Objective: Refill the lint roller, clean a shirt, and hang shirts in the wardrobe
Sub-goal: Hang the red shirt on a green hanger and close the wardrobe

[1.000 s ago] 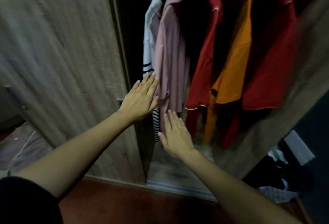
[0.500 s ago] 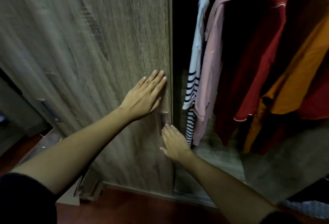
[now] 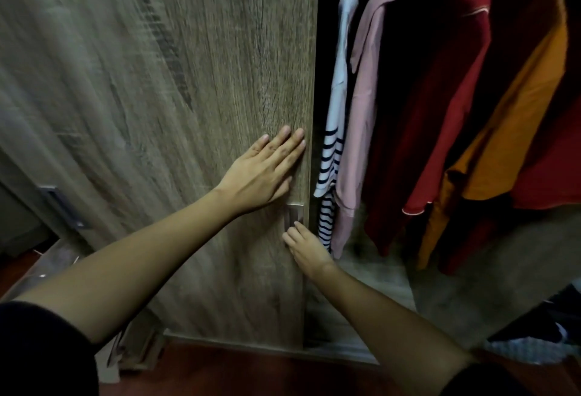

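The wooden sliding wardrobe door [image 3: 195, 87] fills the left half of the view. My left hand [image 3: 262, 175] lies flat on it near its right edge, fingers together, holding nothing. My right hand [image 3: 303, 246] is lower, its bent fingertips touching the small recessed metal handle [image 3: 294, 213]. Inside the open wardrobe hang a white shirt with dark stripes [image 3: 333, 131], a pink shirt [image 3: 361, 112], a red shirt [image 3: 440, 118] and an orange shirt [image 3: 518, 118]. No lint roller is in view.
Another door with a metal handle [image 3: 61, 207] stands at the far left. The wardrobe's floor rail [image 3: 342, 348] runs along the reddish floor [image 3: 251, 373]. Dark and pale clothes [image 3: 534, 342] lie at the lower right.
My view has swung left, so the door now fills more of the frame. My left hand went onto the door's face and my right hand moved from the shirts to the handle.
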`<state>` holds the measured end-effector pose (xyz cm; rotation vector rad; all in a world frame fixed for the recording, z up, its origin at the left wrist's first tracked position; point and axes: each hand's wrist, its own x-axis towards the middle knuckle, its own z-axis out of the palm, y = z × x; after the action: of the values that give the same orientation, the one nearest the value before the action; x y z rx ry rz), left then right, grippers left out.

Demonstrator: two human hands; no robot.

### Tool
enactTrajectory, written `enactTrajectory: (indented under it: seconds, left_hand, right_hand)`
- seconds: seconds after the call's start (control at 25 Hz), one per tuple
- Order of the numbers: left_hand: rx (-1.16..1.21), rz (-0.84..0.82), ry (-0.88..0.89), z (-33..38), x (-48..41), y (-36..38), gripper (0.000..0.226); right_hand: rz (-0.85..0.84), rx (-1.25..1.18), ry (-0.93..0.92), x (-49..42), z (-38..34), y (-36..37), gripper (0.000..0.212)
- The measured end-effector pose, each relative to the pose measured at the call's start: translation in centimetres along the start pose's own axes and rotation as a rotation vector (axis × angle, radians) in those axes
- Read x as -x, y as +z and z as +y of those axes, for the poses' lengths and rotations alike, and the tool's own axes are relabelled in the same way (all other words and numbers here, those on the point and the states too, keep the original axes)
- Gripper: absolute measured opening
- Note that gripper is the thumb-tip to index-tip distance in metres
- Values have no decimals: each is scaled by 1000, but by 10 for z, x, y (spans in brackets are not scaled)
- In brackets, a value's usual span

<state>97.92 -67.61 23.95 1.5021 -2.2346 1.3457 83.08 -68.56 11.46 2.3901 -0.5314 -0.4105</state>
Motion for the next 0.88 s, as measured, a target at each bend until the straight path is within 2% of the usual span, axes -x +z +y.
enactTrajectory:
  seconds: [0.2,0.56,0.72,0.88]
  left_hand:
    - [-6,78,73,42,-41,0,61]
    - [64,169,250,139,-145,-11,64]
    - [85,210,297,192,-195,-19,60]
    - [87,235,341,245,-245,-29,61]
  right_hand:
    - [-34,106,40,37,16,40,51]
    - [-257,118,170,147,72,110,53]
    - [-348,118,251,196,98,144,60]
    - [-419,54,298,248,129,178,53]
